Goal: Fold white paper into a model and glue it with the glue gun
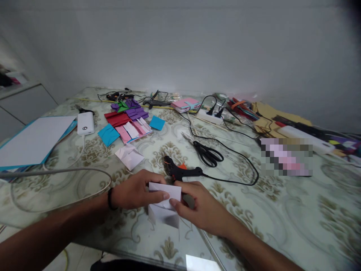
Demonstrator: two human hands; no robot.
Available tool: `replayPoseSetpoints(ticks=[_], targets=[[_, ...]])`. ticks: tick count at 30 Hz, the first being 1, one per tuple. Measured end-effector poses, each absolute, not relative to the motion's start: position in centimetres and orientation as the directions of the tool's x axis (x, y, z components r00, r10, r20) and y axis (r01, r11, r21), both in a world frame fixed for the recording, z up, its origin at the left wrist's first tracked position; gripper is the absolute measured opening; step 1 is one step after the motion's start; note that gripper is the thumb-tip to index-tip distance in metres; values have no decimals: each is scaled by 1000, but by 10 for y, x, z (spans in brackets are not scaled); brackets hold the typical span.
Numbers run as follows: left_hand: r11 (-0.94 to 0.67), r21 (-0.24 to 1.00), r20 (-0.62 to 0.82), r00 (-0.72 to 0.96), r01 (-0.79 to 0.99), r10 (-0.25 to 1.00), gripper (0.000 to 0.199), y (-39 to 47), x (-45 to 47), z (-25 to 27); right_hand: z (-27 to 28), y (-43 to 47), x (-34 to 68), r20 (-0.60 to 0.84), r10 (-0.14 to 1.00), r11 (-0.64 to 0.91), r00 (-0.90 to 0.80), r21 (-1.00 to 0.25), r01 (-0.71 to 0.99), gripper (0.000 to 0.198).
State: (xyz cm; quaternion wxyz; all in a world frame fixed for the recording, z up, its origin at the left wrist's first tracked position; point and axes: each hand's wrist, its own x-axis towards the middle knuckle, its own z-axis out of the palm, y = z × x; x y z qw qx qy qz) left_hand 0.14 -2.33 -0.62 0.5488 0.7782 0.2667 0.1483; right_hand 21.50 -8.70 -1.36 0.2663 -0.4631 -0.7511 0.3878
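At the near edge of the desk (282, 226), two bare hands fold a white paper (165, 205) — the left hand (135, 192) pinching its top edge between thumb and fingers, the right hand (201, 207) curled closed on its right side. A black glue gun (182, 172) lies just behind the paper, black scissors (207, 153) beyond it — and folded coloured papers (128, 122) sit toward the far left corner.

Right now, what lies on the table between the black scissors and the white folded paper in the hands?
In the head view, the black glue gun lies between the scissors and the paper.
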Motion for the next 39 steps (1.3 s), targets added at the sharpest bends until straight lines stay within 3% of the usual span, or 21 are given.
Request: replayPoseSetpoints(ticks=[16, 39], targets=[[-300, 895, -76, 775, 331, 628, 19, -26, 4, -3, -12, -86, 212, 6, 926, 208, -377, -841, 500, 22], [-307, 915, -19, 786, 263, 618, 23, -19, 0, -6, -8, -83, 216, 59, 930, 214, -363, -890, 403, 23]])
